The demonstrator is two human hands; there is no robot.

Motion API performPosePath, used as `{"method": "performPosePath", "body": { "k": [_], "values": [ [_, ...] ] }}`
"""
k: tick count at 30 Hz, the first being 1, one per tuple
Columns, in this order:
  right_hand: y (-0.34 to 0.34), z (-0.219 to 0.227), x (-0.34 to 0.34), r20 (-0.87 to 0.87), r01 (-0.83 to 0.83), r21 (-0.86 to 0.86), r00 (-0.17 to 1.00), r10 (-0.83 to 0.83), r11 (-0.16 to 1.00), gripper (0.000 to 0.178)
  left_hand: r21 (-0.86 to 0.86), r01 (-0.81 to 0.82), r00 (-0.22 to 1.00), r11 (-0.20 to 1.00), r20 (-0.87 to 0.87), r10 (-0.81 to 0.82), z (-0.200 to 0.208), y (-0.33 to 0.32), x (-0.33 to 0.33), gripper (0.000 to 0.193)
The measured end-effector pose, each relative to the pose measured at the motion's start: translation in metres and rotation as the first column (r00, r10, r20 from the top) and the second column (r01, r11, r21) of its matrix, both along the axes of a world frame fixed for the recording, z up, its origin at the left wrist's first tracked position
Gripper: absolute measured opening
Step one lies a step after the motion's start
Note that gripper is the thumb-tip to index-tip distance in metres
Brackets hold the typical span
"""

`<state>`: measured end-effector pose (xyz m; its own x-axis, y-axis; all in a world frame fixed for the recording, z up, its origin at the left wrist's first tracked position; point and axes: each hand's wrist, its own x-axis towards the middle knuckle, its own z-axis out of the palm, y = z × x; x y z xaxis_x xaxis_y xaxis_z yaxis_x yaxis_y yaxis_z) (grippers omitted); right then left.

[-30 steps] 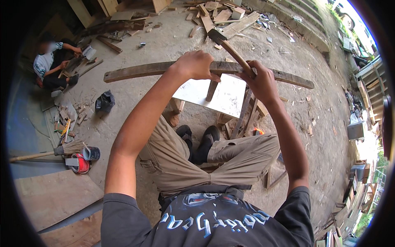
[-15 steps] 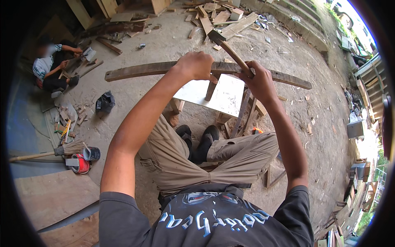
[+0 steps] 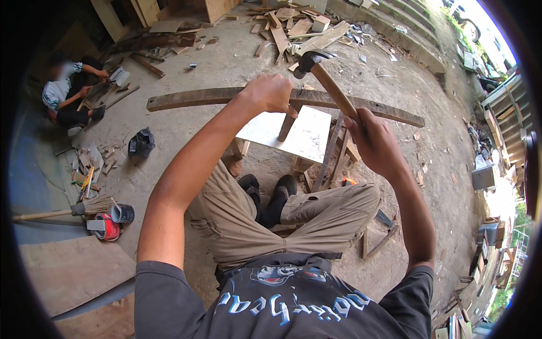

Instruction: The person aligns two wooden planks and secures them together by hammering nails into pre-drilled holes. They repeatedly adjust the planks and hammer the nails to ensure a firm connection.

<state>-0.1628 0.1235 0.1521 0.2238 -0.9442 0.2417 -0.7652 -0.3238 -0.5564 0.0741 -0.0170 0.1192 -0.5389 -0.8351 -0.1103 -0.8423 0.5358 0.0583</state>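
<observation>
My left hand [image 3: 268,94] is closed around the middle of a long, dark wooden bar [image 3: 195,99] that lies crosswise in front of me. Under that hand, a short wooden piece [image 3: 287,129] slants down to a white-topped low stool [image 3: 313,135]; how it meets the bar is hidden by my fingers. In my right hand [image 3: 374,138] is a hammer [image 3: 334,89], gripped by its wooden handle. Its dark metal head is up and beyond the bar, apart from it.
Scrap wood [image 3: 305,28] is heaped at the back. At the left, another person [image 3: 70,93] sits holding something. Near my left side are a black bag [image 3: 141,142], a broom [image 3: 93,206] and paint cans [image 3: 106,226]. A handsaw [image 3: 385,218] lies beside my right knee.
My right hand has moved back toward me and slightly right, and the hammer's head has turned and lifted. My left hand stays on the bar, which has barely shifted.
</observation>
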Motion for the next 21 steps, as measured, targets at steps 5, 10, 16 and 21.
{"method": "performPosePath", "body": {
  "k": [5, 10, 16, 21],
  "values": [
    [0.012, 0.002, -0.002, -0.058, -0.023, -0.127, 0.998, 0.016, 0.992, 0.021, -0.009, 0.012, 1.0, 1.0, -0.018, -0.012, -0.002, 0.0, -0.002, 0.073],
    [0.013, 0.025, -0.001, -0.027, -0.001, -0.097, 1.0, -0.002, 0.995, 0.018, -0.052, 0.023, 1.0, 0.998, 0.011, -0.022, -0.003, -0.003, 0.004, 0.072],
    [0.011, 0.007, 0.012, 0.145, -0.001, -0.255, 0.989, 0.04, 0.967, 0.017, -0.015, 0.021, 1.0, 1.0, -0.022, -0.021, -0.002, -0.005, 0.006, 0.071],
    [0.018, 0.023, 0.01, -0.068, -0.046, -0.109, 0.997, 0.038, 0.993, 0.018, -0.019, 0.004, 1.0, 1.0, -0.008, -0.004, 0.002, 0.0, 0.006, 0.067]
  ]
}}
